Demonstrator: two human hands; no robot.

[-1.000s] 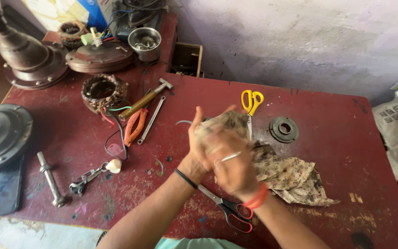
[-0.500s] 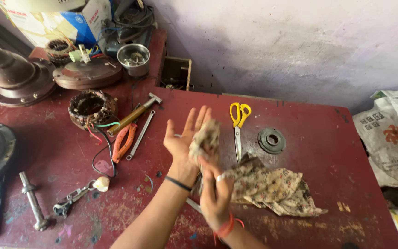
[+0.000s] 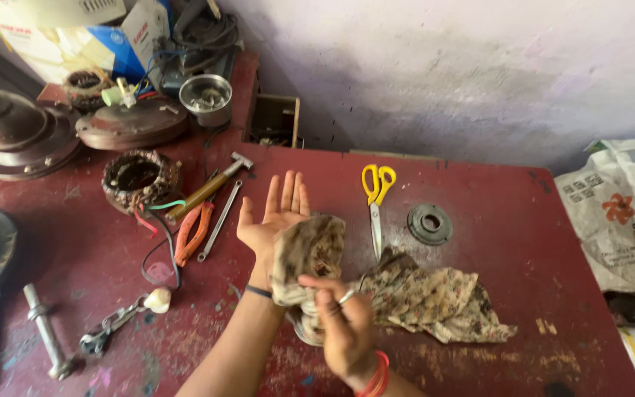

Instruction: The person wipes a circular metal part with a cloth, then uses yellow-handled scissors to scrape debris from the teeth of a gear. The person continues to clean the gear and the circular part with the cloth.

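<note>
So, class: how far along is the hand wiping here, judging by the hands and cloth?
Under way. The right hand grips the cloth and rubs it over the left wrist; the left hand is open, palm up. How clean the palm is cannot be told. The cloth's tail lies on the table.

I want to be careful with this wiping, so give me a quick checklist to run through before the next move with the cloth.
1. Right hand grips the floral cloth: ok.
2. Left hand open, palm up, fingers spread: ok.
3. Cloth reaches the left wrist: ok.
4. Left palm clean: cannot tell.
5. Yellow scissors lie apart from both hands: ok.
6. Cloth tail free of the grey ring: ok.
</note>
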